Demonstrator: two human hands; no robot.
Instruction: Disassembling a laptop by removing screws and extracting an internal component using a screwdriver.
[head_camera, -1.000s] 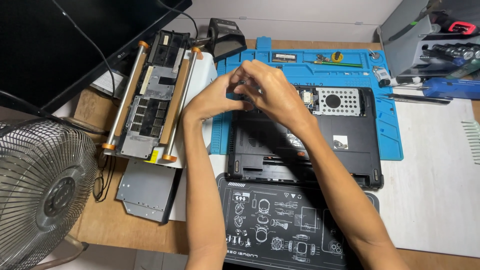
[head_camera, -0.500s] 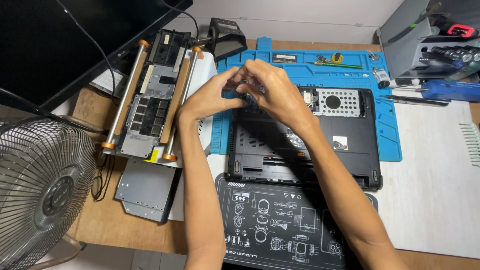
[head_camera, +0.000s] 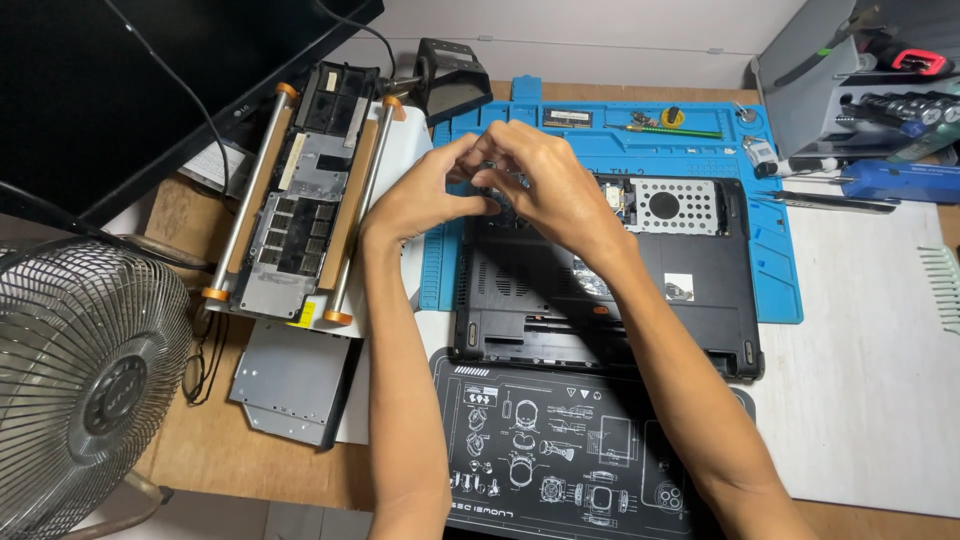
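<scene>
Hands barely shifted: left hand (head_camera: 425, 195), right hand (head_camera: 545, 180) pinched together over laptop (head_camera: 600, 300), item unclear

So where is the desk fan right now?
In the head view, the desk fan sits at the lower left, left of the left hand and below the monitor.

Two hands, left (head_camera: 425, 195) and right (head_camera: 545, 185), meet over one open black laptop (head_camera: 600, 280). One blue mat (head_camera: 770, 260) lies under it. One black printed mat (head_camera: 560, 460) lies in front. One fan (head_camera: 85, 380) stands at the left. One black monitor (head_camera: 130, 70) is behind it. One frame with two rods (head_camera: 300, 200) holds boards. One grey metal plate (head_camera: 290, 380) lies below that. One green screwdriver (head_camera: 680, 130) rests on the blue mat.
</scene>
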